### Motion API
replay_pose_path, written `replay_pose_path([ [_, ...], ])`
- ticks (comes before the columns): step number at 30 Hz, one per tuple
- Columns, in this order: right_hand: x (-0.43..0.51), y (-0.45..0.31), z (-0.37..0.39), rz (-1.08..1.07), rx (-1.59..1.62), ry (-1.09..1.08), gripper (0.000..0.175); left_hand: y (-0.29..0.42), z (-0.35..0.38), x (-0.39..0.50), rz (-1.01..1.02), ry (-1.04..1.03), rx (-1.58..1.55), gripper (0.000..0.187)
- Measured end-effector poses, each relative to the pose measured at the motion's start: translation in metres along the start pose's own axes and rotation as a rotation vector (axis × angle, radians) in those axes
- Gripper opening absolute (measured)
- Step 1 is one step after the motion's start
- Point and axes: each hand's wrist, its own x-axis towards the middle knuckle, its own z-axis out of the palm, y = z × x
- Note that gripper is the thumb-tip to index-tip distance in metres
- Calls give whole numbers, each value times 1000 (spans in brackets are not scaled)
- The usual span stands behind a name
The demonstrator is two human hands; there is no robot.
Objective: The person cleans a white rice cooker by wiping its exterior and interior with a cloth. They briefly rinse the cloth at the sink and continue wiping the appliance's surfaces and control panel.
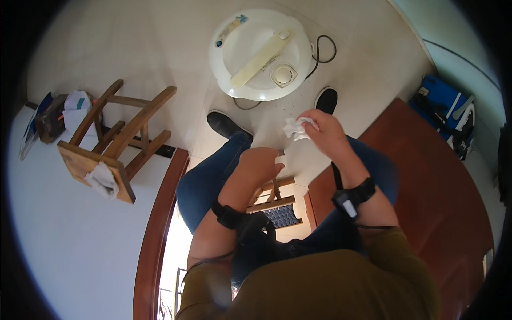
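My right hand [326,132] pinches a crumpled white tissue [298,129] between thumb and fingers, above the floor between my feet. To its left, my left hand [259,166] hangs with curled fingers over my left knee. Most of those fingers are turned away, so I cannot tell whether anything is in them. A round white electric cooker [256,56] stands on the floor beyond my shoes, apart from both hands. Its lid carries a yellowed handle [258,62] and a round steam vent [284,75]. A dark power cord [329,60] loops out at its right.
On the left is a wooden stool [138,120] with a white cloth [102,180] on its seat. Behind it lie a box [51,120] and white papers [77,112]. A red-brown door [424,192] and a blue bag [440,102] are at right. Another seat [282,216] stands behind my legs.
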Motion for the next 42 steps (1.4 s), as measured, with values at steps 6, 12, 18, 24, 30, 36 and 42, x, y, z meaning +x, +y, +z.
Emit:
replay_pose_path([
  [6,-1,0,-23,43,93,218,16,-15,-3,12,66,-67,125,35],
  [12,-20,1,-6,-259,14,636,24,-18,3,-4,222,91,354,37],
  [18,26,14,30,-211,-243,843,23,-17,40,-45,230,114,474,38],
  [24,103,-4,38,-282,-377,998,19,-17,74,-83,329,266,421,38],
  [30,140,-5,63,-452,-690,844,15,-36,65,-100,230,346,398,33],
  [36,137,-4,111,-664,-960,810,15,-45,67,-95,278,399,416,28],
  [42,108,-21,140,-446,-1150,545,13,-45,63,-89,305,335,360,32],
])
